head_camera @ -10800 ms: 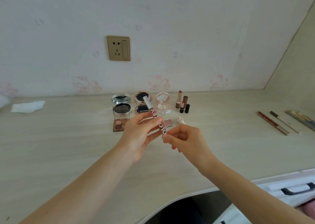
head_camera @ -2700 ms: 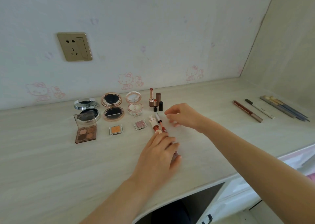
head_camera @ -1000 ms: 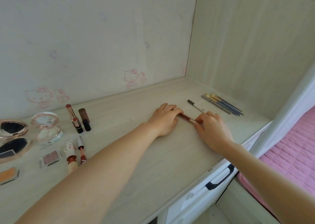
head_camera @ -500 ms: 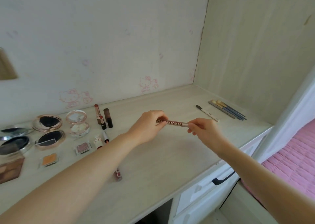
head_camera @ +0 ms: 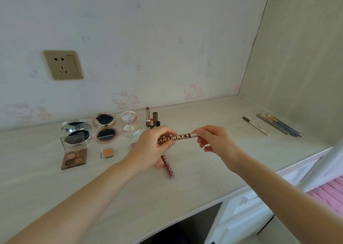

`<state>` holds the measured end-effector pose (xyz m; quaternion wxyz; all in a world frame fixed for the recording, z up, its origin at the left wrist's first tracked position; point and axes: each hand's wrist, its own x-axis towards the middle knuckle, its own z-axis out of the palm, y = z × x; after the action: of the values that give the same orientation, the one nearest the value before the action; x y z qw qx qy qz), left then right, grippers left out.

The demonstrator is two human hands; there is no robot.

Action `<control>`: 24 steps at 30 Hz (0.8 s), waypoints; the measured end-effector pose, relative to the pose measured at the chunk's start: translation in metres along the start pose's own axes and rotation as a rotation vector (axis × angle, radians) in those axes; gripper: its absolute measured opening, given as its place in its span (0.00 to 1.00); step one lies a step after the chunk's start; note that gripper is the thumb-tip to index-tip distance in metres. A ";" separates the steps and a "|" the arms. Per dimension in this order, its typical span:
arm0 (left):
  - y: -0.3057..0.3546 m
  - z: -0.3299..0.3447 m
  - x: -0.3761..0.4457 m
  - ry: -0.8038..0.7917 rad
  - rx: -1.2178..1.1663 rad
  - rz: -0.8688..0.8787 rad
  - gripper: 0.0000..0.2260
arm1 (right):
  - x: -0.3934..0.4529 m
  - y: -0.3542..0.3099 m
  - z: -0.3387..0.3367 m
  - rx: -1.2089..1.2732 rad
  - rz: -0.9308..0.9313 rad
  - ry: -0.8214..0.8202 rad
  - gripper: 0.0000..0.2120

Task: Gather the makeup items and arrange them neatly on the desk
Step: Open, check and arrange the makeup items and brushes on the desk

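Now both hands, left hand point(head_camera: 155, 147) and right hand point(head_camera: 216, 141), are pinching the red lip pencil point(head_camera: 175, 138) above the surface point(head_camera: 213, 169), and a loosening grip could be dropping it onto the lipsticks point(head_camera: 151, 118).

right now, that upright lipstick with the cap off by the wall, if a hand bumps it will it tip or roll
The uncapped lipstick is tall and slim on a small base, so a nudge would probably topple it. It looks round, so once down it may roll. It stands close to the other tubes and might knock them over, and its exposed tip could smear.
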<state>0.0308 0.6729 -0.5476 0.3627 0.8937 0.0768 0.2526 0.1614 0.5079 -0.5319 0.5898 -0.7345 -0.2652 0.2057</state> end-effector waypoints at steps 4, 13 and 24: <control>-0.009 -0.026 -0.033 0.092 0.012 0.006 0.09 | -0.008 -0.007 0.032 0.018 -0.002 -0.105 0.09; -0.025 -0.074 -0.097 0.291 0.120 -0.020 0.08 | -0.028 -0.018 0.106 0.100 -0.031 -0.284 0.07; -0.056 -0.080 -0.135 0.334 0.191 -0.101 0.08 | -0.042 -0.004 0.164 0.403 0.081 -0.290 0.07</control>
<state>-0.1232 0.7191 -0.5900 0.2709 0.8648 0.2042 0.3702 0.0274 0.6063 -0.5644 0.6713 -0.5752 -0.2709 0.3810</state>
